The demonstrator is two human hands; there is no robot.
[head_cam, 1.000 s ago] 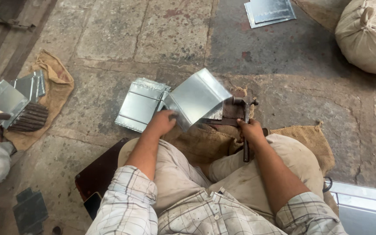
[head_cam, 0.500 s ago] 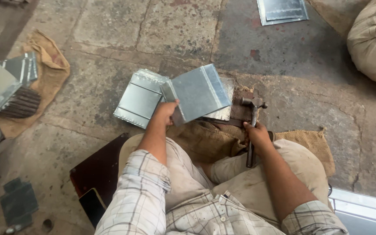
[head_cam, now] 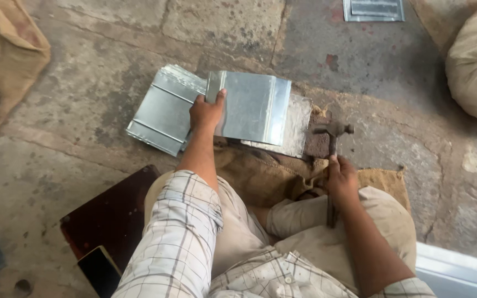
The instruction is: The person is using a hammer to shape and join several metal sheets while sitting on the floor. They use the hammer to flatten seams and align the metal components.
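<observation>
Four metal sheets (head_cam: 252,105), one hammer (head_cam: 332,144) (sacks: two (head_cam: 476,60)).

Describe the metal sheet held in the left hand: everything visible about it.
The metal sheet is a thin, shiny, silver-grey rectangle with folded edges along its left and right sides. It looks like galvanised tin. The left hand grips its left edge, thumb on top. It is held roughly flat, over other similar sheets lying on the stone floor.

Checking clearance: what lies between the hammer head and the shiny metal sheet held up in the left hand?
In the head view, another flat metal sheet on the floor lies between hammer head and held sheet.
</observation>
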